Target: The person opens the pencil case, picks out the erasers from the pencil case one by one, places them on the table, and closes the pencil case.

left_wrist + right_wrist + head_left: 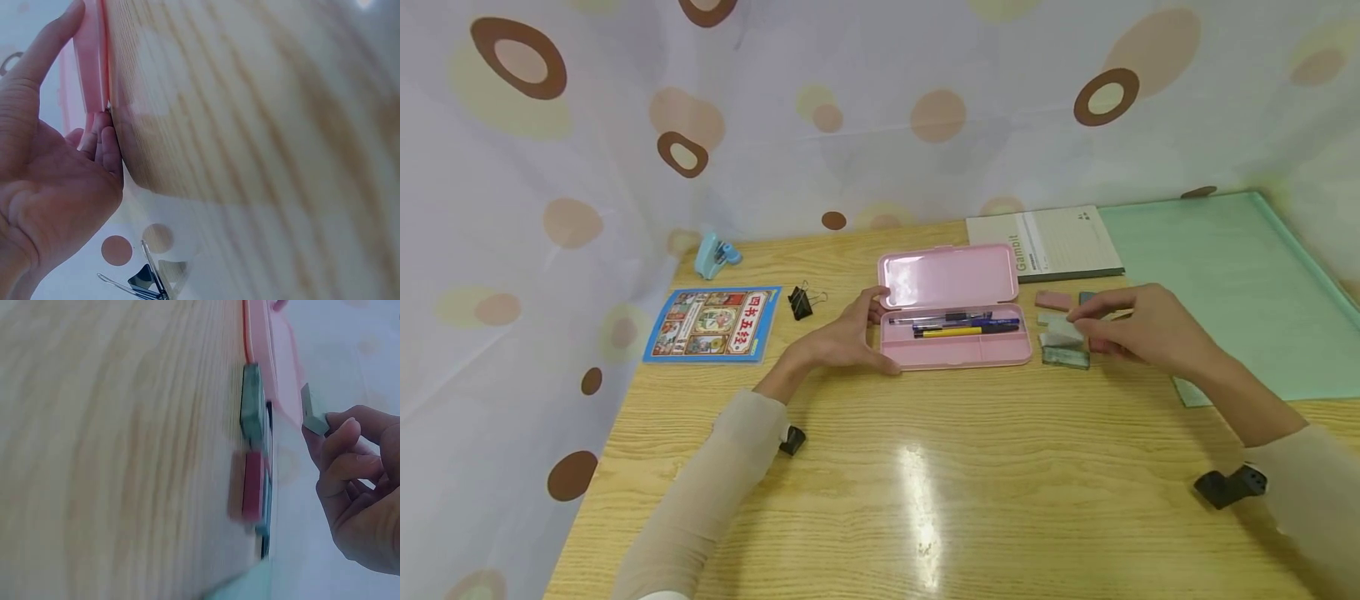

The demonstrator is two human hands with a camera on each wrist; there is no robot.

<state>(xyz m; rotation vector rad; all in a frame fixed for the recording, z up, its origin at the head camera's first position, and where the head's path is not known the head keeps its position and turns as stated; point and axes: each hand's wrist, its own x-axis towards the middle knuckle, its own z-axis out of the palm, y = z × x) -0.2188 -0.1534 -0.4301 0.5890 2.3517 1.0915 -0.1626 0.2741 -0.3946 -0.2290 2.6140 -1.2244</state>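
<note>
A pink pencil case (917, 357) lies with its lid (951, 275) folded back, holding several pens (958, 331) in its rear compartment. My left hand (846, 336) grips the case's left end, thumb by the front corner and fingers near the hinge side. Just right of the case, my right hand (1150, 325) pinches a pale green eraser-like block (314, 412) between thumb and fingers, raised off the table. Below it are a darker green block (1066, 358), a pink block (1054, 301) and a dark red block (253, 486), partly hidden by the hand in the head view.
A notebook (1067, 242) lies behind the blocks, and a green mat (1240, 292) covers the right side. To the left are a black binder clip (801, 303), a blue-edged booklet (715, 325) and a light blue hole-punch-like object (711, 257). A patterned curtain (880, 108) hangs behind.
</note>
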